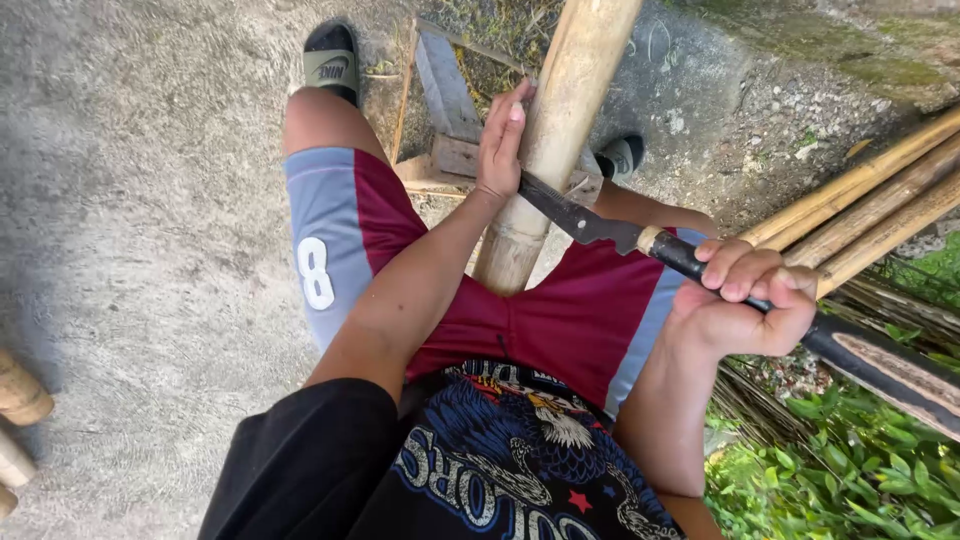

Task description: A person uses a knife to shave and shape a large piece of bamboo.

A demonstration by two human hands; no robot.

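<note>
Gripping a thick, smooth bamboo pole (553,140), the left hand (502,140) wraps it; the right hand (745,300), at four o'clock, clamps a dark long-handled blade (575,215) against it.

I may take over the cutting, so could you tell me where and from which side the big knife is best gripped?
Grip the knife's long dark handle, from the right, likely near where the right hand wraps it. The blade lies against the bamboo pole.
</note>
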